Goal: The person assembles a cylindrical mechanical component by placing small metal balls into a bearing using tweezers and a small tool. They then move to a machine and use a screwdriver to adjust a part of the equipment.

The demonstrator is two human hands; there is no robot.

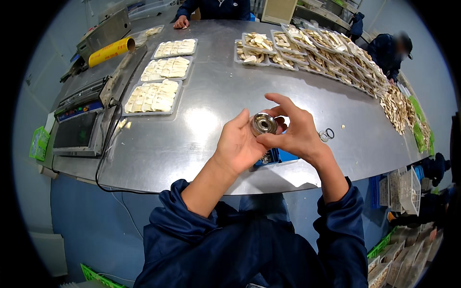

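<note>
A round, shiny metal piece [264, 124] with a hole in its centre, looking like a ball bearing, is held up above the near part of the steel table. My left hand [236, 144] cradles it from the left, thumb beside its rim and the other fingers mostly hidden. From the right, my right hand [297, 132] grips its edge with the thumb low and fingers behind; the index finger is raised. Beneath my hands sits a blue box [287, 156] with small pieces inside, partly covered. Right of my hand lie a black ring [330, 133] and a clear ring [323, 137].
Trays of pale slices [152, 97] line the left of the steel table [211, 84]. A scale [77, 130] with a black cable and a yellow roll [111, 52] stand farther left. Stacked trays of dried slices [331, 60] fill the back right. Other people work across the table and at right.
</note>
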